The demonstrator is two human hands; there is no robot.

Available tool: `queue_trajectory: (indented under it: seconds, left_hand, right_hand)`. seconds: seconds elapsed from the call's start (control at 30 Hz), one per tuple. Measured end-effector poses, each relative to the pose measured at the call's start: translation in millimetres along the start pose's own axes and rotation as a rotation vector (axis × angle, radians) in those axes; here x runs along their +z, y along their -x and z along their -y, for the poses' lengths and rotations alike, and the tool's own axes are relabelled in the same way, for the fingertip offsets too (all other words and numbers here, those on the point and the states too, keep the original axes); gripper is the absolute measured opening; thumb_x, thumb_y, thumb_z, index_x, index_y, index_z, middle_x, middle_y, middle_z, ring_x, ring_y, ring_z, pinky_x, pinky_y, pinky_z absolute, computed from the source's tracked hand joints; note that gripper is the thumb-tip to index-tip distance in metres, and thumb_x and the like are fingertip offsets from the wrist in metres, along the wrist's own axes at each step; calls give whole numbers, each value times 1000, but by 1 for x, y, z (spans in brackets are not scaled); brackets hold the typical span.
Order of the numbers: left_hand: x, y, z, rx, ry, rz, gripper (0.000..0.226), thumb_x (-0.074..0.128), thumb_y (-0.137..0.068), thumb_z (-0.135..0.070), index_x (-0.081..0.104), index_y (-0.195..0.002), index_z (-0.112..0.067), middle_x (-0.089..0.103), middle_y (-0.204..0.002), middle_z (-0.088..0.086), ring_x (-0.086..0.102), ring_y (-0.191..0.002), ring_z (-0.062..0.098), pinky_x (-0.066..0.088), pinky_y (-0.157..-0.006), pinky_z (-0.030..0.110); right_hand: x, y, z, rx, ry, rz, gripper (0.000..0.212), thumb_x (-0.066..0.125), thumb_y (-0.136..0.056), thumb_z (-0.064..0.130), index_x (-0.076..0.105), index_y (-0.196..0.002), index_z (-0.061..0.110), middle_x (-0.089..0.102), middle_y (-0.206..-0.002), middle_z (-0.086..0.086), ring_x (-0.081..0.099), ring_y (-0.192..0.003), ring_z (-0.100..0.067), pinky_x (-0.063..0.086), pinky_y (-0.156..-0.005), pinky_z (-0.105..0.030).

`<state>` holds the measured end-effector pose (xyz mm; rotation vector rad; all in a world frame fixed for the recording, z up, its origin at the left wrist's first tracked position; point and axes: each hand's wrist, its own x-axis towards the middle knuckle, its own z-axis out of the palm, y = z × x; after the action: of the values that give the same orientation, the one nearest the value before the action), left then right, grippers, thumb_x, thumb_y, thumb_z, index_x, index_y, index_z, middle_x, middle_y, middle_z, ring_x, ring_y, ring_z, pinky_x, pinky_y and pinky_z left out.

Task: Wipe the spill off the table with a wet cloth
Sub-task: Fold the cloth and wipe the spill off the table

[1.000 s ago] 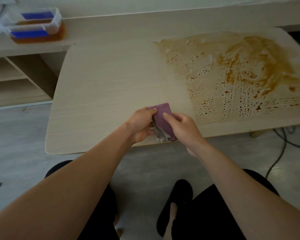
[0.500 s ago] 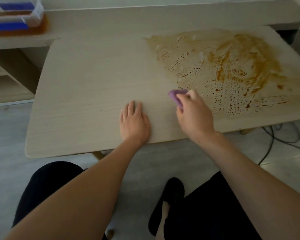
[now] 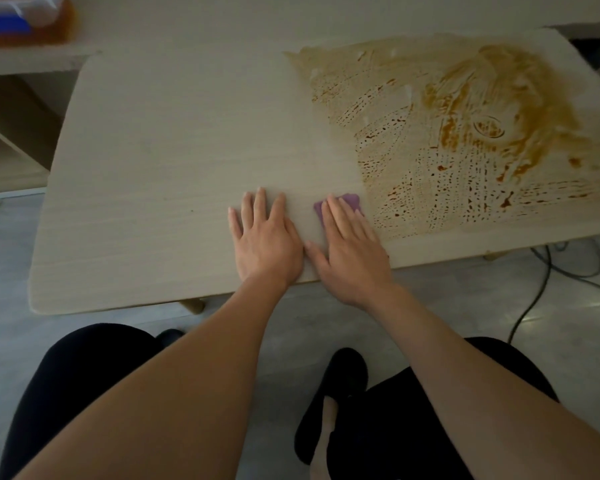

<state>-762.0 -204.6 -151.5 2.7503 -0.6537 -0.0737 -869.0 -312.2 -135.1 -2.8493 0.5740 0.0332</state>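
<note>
The small purple cloth (image 3: 340, 204) looks soft and limp; the right hand (image 3: 352, 251) presses it with flat fingers (image 3: 333, 216), the left hand (image 3: 265, 240) lies spread on the tabletop (image 3: 160, 161), beside the brown spill (image 3: 465, 133).

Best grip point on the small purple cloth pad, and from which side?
Take the small purple cloth pad by its far edge, coming from above. It lies flat on the pale wooden table under the right hand, whose straight fingers cover its near part; only that strip shows, beside the brown spill.

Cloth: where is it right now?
In the head view the cloth lies flat on the table under the right hand, at the spill's near-left edge, right of the left hand.
</note>
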Motion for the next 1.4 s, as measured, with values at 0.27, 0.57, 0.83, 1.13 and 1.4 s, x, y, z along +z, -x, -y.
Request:
queue_trajectory:
  seconds: [0.27, 0.57, 0.83, 1.13, 1.4]
  left_hand:
    - [-1, -2, 0, -55, 21, -9, 59, 25, -102, -39, 32, -160, -28, 17, -171, 4, 3, -159, 22, -5, -128, 46]
    - [1, -5, -3, -115, 14, -21, 61, 25, -100, -38, 31, -160, -31, 14, -172, 5, 0, -159, 24, -10, -127, 48]
    - [-1, -4, -5, -93, -40, 17, 58, 26, -102, -32, 29, -159, -36, 10, -172, 6, -3, -159, 27, -11, -126, 51]
    - [-2, -6, -7, -226, -4, -3, 65, 24, -102, -46, 19, -164, -26, 6, -173, 5, -5, -159, 29, -12, -126, 50]
    - [4, -9, -9, -222, -78, 21, 63, 13, -103, -47, 15, -164, -29, 3, -173, 6, -8, -158, 32, -12, -125, 54]
  right_hand:
    - [3, -12, 10, 90, -14, -15, 72, 17, -107, 53, 1, -165, 13, -5, -173, -4, -9, -159, -15, -9, -128, -37]
    - [-11, 27, -48, 224, 17, 12, 75, 11, -107, 58, -7, -164, 14, -14, -172, -3, -18, -157, -13, -11, -128, -37]
    - [-2, -16, -9, 193, -8, 12, 73, 10, -106, 53, -7, -164, 14, -14, -172, -2, -18, -157, -13, -13, -127, -36]
    - [-11, 2, -61, 213, 13, 51, 72, -2, -104, 58, -17, -162, 18, -24, -169, -1, -26, -154, -14, -18, -124, -37]
    - [-5, -57, -45, 259, 5, 42, 73, 8, -105, 56, -10, -163, 16, -19, -171, 1, -21, -156, -13, -16, -126, -37]
